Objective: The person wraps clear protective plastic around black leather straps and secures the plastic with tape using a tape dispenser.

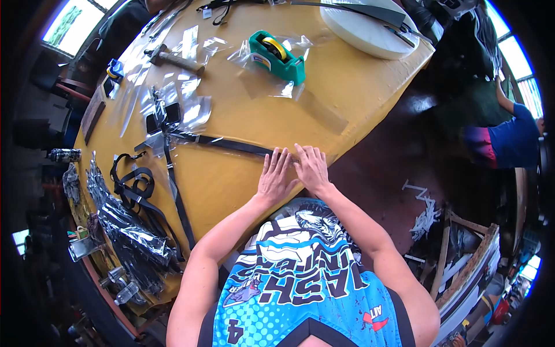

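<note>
A black strap [234, 144] runs across the yellow-covered table to the near edge, where both my hands lie over its end. My left hand [275, 178] rests palm down on it, fingers stretched out. Beside it, my right hand [312, 169] also lies flat, fingers extended; the thumbs nearly meet. The strap's tip is hidden under the fingers. Its other end joins black buckle-like pieces [171, 113] among clear plastic. From there a second black strap [176, 194] hangs toward the table's left edge.
A green tape dispenser [278, 61], a hammer [179, 61] and a round white slab [370, 26] sit farther back. Coiled black straps [136, 182] and a shiny black plastic bundle [127, 222] lie left. Another person [509, 139] is at the right, beyond the table edge [378, 121].
</note>
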A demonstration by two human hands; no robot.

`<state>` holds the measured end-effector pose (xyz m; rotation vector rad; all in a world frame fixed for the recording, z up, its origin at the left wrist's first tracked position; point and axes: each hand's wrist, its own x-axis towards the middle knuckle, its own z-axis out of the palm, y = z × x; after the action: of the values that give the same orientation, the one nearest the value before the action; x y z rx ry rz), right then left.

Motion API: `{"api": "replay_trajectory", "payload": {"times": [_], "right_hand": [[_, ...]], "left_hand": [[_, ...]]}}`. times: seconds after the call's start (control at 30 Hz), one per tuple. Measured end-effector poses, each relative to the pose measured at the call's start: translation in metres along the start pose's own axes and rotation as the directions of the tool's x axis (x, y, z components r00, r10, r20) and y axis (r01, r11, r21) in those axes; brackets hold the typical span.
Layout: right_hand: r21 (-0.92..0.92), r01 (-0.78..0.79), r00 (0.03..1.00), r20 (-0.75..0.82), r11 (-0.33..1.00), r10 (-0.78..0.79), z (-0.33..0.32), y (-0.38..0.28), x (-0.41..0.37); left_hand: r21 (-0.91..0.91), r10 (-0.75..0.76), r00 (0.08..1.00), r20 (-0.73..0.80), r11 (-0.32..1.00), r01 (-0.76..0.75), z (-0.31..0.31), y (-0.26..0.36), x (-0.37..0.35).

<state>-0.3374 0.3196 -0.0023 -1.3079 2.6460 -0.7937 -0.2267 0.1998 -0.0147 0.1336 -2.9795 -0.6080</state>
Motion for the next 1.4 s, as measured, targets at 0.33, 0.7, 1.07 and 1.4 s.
{"api": "replay_trajectory", "payload": {"times": [0.33,0.7,1.07,1.4], "right_hand": [[0.029,-0.175,0.930,0.332,0.984,0.156,-0.045,0.034,0.016],[0.469,-0.604,0.625,0.780,0.644,0.019,-0.079,0.080,0.019],[0.524,-0.550,0.570,0.805,0.650,-0.166,-0.079,0.073,0.056],[0.363,-0.116,0.705,0.686,0.925,-0.181,-0.043,0.031,0.076]], "left_hand": [[0.065,0.037,0.999,0.027,0.997,-0.039,-0.006,0.004,0.001],[0.024,-0.003,1.000,0.016,1.000,0.003,0.009,0.036,-0.002],[-0.164,-0.040,0.984,-0.173,0.986,0.011,0.023,0.059,-0.004],[-0.970,-0.788,0.604,-0.114,0.220,0.104,0.012,0.061,0.004]]}}
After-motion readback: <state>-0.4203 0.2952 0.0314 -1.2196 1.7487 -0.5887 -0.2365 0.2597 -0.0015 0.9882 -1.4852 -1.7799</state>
